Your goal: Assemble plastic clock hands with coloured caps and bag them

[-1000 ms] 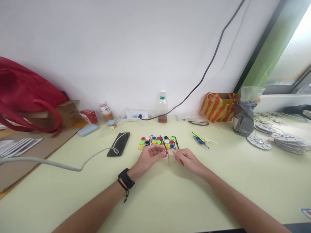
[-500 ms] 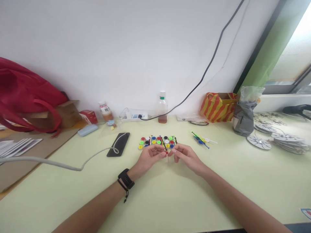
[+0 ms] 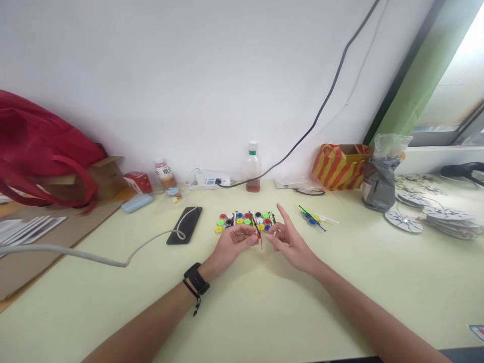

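My left hand [image 3: 231, 247], with a black watch [image 3: 196, 278] on its wrist, pinches a small red piece [image 3: 259, 235] between thumb and fingers. A thin black strip [image 3: 256, 225] and a thin red strip [image 3: 261, 241] stick out at the piece. My right hand [image 3: 293, 248] is just to the right, its index finger stretched upward and the other fingers bent; I see nothing held in it. Behind both hands lie rows of colourful round discs [image 3: 239, 221] with thin strips among them, partly hidden by my fingers.
Loose coloured sticks [image 3: 313, 220] lie to the right. A black phone [image 3: 184, 225] with a grey cable [image 3: 124, 263] lies to the left. A clear bottle [image 3: 253, 169], a power strip [image 3: 209, 180] and a striped bag [image 3: 341, 168] stand along the wall.
My right hand's index finger has lifted and straightened, and its fingertips have moved slightly away from the red piece. My left hand has kept its place and its pinch.
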The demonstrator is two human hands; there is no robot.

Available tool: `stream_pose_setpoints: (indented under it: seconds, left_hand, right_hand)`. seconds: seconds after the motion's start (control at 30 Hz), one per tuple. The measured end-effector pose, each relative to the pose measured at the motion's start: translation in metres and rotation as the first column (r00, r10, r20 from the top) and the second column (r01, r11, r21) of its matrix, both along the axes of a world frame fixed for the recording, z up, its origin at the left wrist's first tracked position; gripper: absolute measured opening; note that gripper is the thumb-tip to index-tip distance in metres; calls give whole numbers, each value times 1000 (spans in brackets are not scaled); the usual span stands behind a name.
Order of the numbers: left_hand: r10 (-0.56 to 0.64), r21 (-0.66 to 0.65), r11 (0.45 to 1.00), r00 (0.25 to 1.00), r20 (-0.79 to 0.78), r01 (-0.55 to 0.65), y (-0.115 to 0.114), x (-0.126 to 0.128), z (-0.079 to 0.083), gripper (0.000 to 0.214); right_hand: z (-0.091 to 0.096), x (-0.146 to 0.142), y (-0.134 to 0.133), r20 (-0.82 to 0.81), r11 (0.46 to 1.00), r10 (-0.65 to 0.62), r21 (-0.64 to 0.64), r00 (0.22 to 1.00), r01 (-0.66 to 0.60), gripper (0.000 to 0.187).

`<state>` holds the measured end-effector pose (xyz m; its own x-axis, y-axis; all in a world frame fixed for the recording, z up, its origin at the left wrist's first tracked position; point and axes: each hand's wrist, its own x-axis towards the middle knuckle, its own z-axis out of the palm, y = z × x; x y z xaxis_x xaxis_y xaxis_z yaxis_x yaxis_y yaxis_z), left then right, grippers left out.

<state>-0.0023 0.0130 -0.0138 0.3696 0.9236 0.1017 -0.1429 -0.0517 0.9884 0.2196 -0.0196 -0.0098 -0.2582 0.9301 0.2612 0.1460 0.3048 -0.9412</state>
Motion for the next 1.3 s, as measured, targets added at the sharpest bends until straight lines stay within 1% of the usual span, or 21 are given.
stream_pose_setpoints:
  seconds: [0.07,0.1,0.2,0.27,0.33,0.37,0.43,0.47,0.5,0.57,0.67,0.73,0.83,1.03,1.17,1.23,1.3]
  left_hand:
    - [5,-14,1000,1000,6,-5,0,0,0,33]
    - [7,-28,1000,1000,5,-7,0,0,1,33]
    - [3,-71,997,1000,-6,-3,0,0,2,32]
    - [-3,-91,996,1000,-7,2,0,0,2,31]
    - [-3,-105,994,1000,-8,2,0,0,3,32]
    - [0,-110,994,1000,-10,-1,0,0,3,32]
    - [3,-116,993,1000,-14,-5,0,-1,3,33]
    - [4,-117,993,1000,-15,-6,0,-1,2,33]
    - [4,-116,993,1000,-16,-6,0,-1,2,32]
    - [0,-108,994,1000,-10,-1,0,-1,2,31]
    - [-7,-97,995,1000,-3,6,0,-1,3,31]
    - [-9,-88,996,1000,-6,8,0,-1,3,30]
    - [-12,-72,997,1000,-11,11,0,-1,3,30]
    - [-16,-58,998,1000,-7,16,0,-1,2,30]
    - [-12,-57,998,1000,-18,11,0,-1,3,30]
    - [-13,-65,998,1000,-14,12,-1,-1,3,30]
    - [-13,-72,997,1000,-7,12,-1,-1,3,30]
  right_hand:
    - [-2,0,-2,52,997,-32,66,998,29,89]
    - [-3,0,-3,99,992,-47,119,994,35,87]
    - [-5,0,-7,259,952,-87,307,962,3,79]
    - [-4,1,-9,327,921,-117,390,938,-21,67]
    - [-3,2,-8,392,909,-150,416,908,-30,40]
    - [-3,3,-7,428,915,-160,402,889,-29,32]
    - [-2,4,-4,464,947,-150,320,873,-7,53]
    - [-2,5,-2,453,964,-130,267,882,5,59]
    - [-1,5,-1,419,976,-108,216,902,16,61]
    - [2,5,0,323,990,-60,144,944,14,57]
    - [8,2,-3,201,995,-9,97,980,-11,41]
    - [12,0,-5,149,996,15,81,989,-28,34]
    - [14,-1,-7,124,997,18,76,992,-28,28]
    - [14,0,-7,131,998,32,48,991,-38,25]
    - [15,0,-8,138,997,39,63,990,-48,23]
    - [14,1,-8,134,997,31,72,990,-41,28]
    - [12,1,-8,130,997,9,80,992,-19,44]
